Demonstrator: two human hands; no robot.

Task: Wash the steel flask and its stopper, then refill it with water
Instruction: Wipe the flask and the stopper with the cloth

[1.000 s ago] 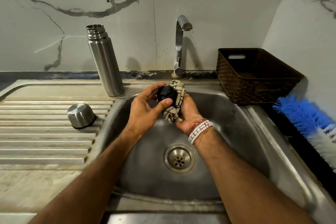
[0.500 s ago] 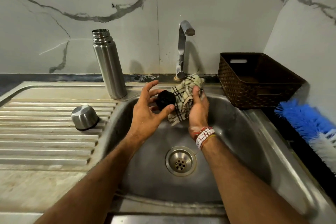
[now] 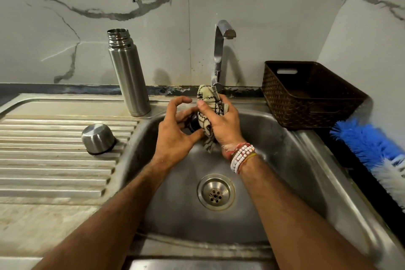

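1. Steel flask stands upright at 10 o'clock of the sink, long axis vertical, mouth up.
2. Left hand pinches the black stopper (mostly hidden) above the sink.
3. Right hand, at its 3 o'clock, grips a checked cloth against it.

The table is a steel sink top, its left half a ribbed draining board, its middle a deep basin with a round drain in the bottom. A steel flask stands upright and uncapped at the back of the draining board, just beside the basin's rear left corner. A small steel cup sits mouth-down on the ribs, nearer the front. The tap rises from the back rim. A brown woven basket rests at the right rear corner, and a blue and white brush lies along the right edge.
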